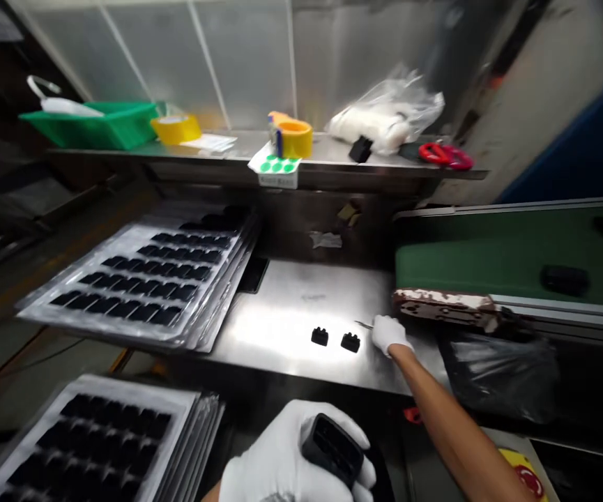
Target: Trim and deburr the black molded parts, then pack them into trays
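My left hand [280, 453], in a white glove, is close to the camera with its fingers wrapped around a black plastic housing [332, 446]. The housing's hollow, ribbed side faces up. Further away, my right hand [389, 333], also gloved in white, rests low over the metal table [280, 314]. A thin dark pointed tool [364, 325] sticks out of its closed fingers toward the left; its full shape is hidden. Two small black notched parts, a left one [320, 337] and a right one [350, 342], stand on the table just left of my right hand.
Stacked trays of black parts [139, 279] lie at the left, with another stack [180, 425] below. A green conveyor [489, 258] carrying black pieces runs at the right. Above, a shelf [228, 157] holds a green basket [128, 125], yellow tape [297, 139] and red-handled scissors [436, 153].
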The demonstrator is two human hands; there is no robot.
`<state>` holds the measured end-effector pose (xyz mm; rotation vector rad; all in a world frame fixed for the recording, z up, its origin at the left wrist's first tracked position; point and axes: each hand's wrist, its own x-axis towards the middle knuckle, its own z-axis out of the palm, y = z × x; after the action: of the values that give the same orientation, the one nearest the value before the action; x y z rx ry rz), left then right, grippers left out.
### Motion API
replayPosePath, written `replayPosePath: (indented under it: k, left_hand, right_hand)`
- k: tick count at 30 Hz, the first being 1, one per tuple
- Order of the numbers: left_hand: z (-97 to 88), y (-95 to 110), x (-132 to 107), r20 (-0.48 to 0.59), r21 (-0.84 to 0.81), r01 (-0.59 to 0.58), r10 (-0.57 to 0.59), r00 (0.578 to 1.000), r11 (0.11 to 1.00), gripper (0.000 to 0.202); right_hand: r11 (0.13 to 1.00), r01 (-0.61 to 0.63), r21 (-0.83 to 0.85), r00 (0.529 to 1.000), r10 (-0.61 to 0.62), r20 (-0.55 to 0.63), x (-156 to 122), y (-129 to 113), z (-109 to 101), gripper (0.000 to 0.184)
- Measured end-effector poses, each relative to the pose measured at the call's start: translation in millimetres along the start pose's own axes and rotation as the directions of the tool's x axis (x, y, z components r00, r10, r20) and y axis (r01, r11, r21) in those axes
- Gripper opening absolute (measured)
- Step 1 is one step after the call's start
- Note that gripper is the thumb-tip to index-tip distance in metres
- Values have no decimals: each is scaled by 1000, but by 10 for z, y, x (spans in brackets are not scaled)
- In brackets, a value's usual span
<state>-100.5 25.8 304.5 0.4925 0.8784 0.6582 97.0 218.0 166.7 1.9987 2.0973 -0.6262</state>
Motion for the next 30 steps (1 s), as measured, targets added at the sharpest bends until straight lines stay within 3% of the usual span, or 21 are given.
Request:
replayPosePath:
  k: [3, 7, 9, 11, 12, 14, 17, 21, 27, 30]
  left_hand:
    - [-351, 29, -345, 48, 153, -5, -2, 999, 988, 39]
    - [-711, 91, -563, 147, 176, -51, 25, 989, 983, 41]
    - [-824, 96, -572, 194, 198, -56, 17, 981, 979, 42]
    - [-918, 39, -544, 203, 209, -56, 12, 979, 976, 35]
    - [-965, -18, -525, 197, 198, -54, 14, 980, 979, 29]
    - [-1068, -183, -494, 193, 158, -43, 12, 981, 987, 18]
    - [-1211, -485, -482, 165, 78, -39, 25, 986, 996, 27]
    - [-1248, -732, -507, 72, -38, -84, 87, 994, 996, 38]
    - [-1080, -582, -598, 145, 46, -94, 86, 986, 995, 17]
    - [-1062, -527, -653, 178, 135, -100, 75, 981, 986, 20]
  right_hand:
    - [988, 134, 71, 985, -140, 96, -347, -136, -20, 23]
    - [901, 376, 218, 909, -404, 101, -1264, -256, -309, 38]
    - [716, 670, 197, 731, -682, -8, -1672, -366, -490, 38]
    - [543, 839, -37, 540, -839, -63, -1925, -518, -618, 38]
    - [473, 864, -172, 469, -881, -63, -1989, -598, -658, 39]
    - [379, 845, -377, 393, -918, -42, -2026, -743, -702, 39]
    - [312, 823, -474, 357, -934, 4, -1994, -900, -706, 29]
    - [263, 847, -461, 329, -942, 68, -1986, -1045, -651, 37]
    - [210, 873, -441, 292, -948, 127, -2023, -1254, -614, 15]
    - [147, 905, -398, 235, -955, 180, -2023, -1333, -676, 17]
